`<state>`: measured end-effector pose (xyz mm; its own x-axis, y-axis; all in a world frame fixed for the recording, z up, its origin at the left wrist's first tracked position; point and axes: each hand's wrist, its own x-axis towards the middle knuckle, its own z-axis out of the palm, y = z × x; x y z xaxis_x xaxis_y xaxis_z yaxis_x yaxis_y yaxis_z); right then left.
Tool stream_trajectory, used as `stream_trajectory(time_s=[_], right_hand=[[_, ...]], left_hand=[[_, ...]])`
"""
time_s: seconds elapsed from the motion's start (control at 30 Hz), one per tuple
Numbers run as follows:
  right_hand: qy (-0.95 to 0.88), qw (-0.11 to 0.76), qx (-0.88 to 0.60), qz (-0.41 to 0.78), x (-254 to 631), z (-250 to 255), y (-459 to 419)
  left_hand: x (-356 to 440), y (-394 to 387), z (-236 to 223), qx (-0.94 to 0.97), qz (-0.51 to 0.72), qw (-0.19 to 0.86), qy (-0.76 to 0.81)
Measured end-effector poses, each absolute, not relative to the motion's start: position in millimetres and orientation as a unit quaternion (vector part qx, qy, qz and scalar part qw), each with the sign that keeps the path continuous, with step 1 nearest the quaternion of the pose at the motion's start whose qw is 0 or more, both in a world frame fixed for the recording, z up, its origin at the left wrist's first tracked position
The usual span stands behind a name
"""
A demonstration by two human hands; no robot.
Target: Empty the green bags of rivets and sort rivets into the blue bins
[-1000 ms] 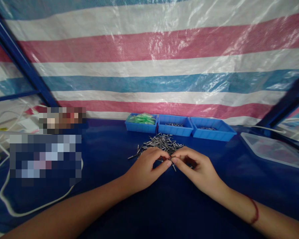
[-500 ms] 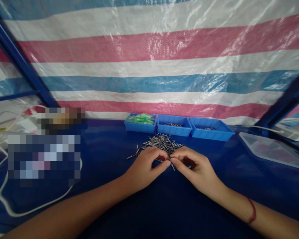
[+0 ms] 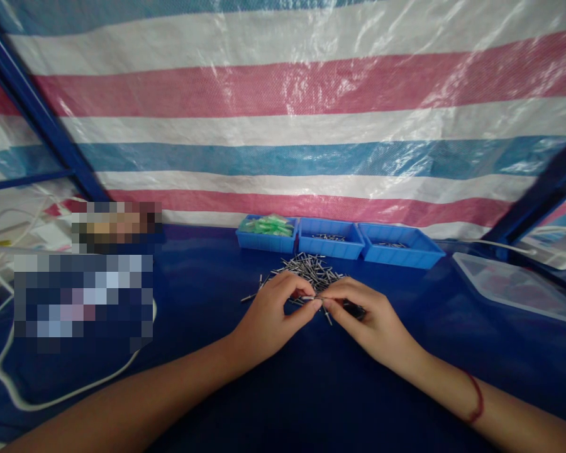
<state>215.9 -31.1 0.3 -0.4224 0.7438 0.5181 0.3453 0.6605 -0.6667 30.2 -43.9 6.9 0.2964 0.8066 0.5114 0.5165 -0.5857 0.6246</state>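
My left hand [image 3: 279,309] and my right hand [image 3: 371,316] meet fingertip to fingertip in front of a pile of blind rivets [image 3: 314,267]. Between them they pinch a thin metal rivet [image 3: 316,297], lying roughly level. Its left part is at my left thumb and index finger, its right part in my right fingertips. Fingers cover much of it. The pile, of silver bodies with thin dark pins, spreads over the blue tabletop [image 3: 339,390] just behind my hands. A loose rivet [image 3: 329,318] pokes out below my right fingertips.
Three blue bins stand in a row behind the pile: the left bin [image 3: 266,242] holds green packets, the middle bin [image 3: 330,247] and right bin [image 3: 403,255] a few rivets. A clear plastic lid or tray [image 3: 514,286] lies right. A white cable [image 3: 28,408] and blurred-out items are left.
My fingertips have shifted very slightly up and left, and more of the pinched rivet shows between them. The pile and bins look the same.
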Motion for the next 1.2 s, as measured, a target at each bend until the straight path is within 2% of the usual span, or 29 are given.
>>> stream_trajectory(time_s=[0.23,0.43,0.57,0.97,1.2], right_hand=[[-0.793,0.415,-0.361,0.261,218.2,-0.5,-28.5],[-0.514,0.590,-0.519,0.344,251.2,4.6,14.7],[-0.433,0.619,-0.546,0.362,274.5,7.3,38.1],[-0.433,0.592,-0.551,0.399,270.8,3.6,34.8],[-0.599,0.479,-0.540,0.346,248.5,4.6,10.2]], left_hand=[[27.2,-44.3,7.1,0.785,0.416,0.167,0.427],[14.3,-36.2,6.0,0.841,0.276,0.079,0.458],[12.1,-34.8,3.5,0.863,0.205,0.039,0.461],[12.3,-36.1,9.3,0.883,0.146,0.011,0.446],[10.9,-33.5,6.7,0.889,0.148,-0.001,0.434]])
